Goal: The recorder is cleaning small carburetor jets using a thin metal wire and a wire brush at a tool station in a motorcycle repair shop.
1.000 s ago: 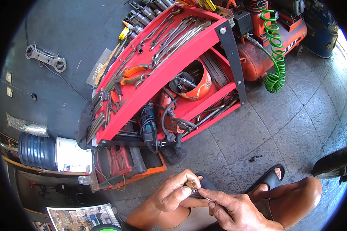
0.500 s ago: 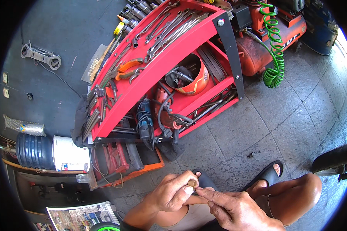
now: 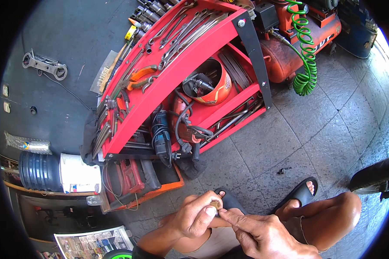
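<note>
A small brass fitting [image 3: 215,204] is pinched between the thumb and index finger of my left hand [image 3: 196,215], low in the middle of the head view. My right hand [image 3: 263,235] is closed just right of it, index fingertip touching or very close to the fitting's lower side. What its thumb and fingers hold is hidden. Both hands are over my bent legs, with my sandalled feet behind them on the floor.
Ahead stand a red tool cart [image 3: 168,73] with wrenches and power tools, and a red compressor [image 3: 285,62] with a green coiled hose [image 3: 304,86]. An orange-rimmed tool box [image 3: 164,187] and buckets [image 3: 80,172] are left; a tyre [image 3: 371,175] is right.
A thin metal rod seen in my right fingers a second ago is now hidden. My right fingers have tilted slightly; my left hand still holds the fitting. The whole view has shifted a little.
</note>
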The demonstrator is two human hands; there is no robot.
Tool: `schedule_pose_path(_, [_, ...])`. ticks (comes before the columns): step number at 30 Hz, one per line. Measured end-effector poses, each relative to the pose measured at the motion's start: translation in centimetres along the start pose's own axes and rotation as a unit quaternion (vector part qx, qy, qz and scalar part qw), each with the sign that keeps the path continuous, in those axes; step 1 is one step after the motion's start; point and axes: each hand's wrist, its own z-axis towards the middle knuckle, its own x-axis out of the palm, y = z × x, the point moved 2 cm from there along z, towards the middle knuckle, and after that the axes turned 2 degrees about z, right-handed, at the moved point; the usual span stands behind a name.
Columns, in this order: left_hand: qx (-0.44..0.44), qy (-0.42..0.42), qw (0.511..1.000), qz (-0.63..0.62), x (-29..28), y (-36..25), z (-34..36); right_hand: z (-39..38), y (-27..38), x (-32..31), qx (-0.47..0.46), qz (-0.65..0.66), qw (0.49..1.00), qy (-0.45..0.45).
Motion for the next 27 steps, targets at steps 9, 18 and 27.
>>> schedule_pose_path(9, [-0.013,0.005,0.999,-0.043,0.0,-0.1,-0.3,-0.3,-0.7,0.4,0.005,0.01,1.0,0.002])
schedule_pose_path(18, [-0.035,-0.044,0.996,-0.071,0.6,0.4,0.0,-0.3,-1.9,1.0,-0.015,0.006,1.0,-0.012])
schedule_pose_path(27, [-0.028,-0.017,0.999,-0.041,0.1,0.4,-0.1,0.2,-1.0,0.1,0.02,0.038,0.999,0.019])
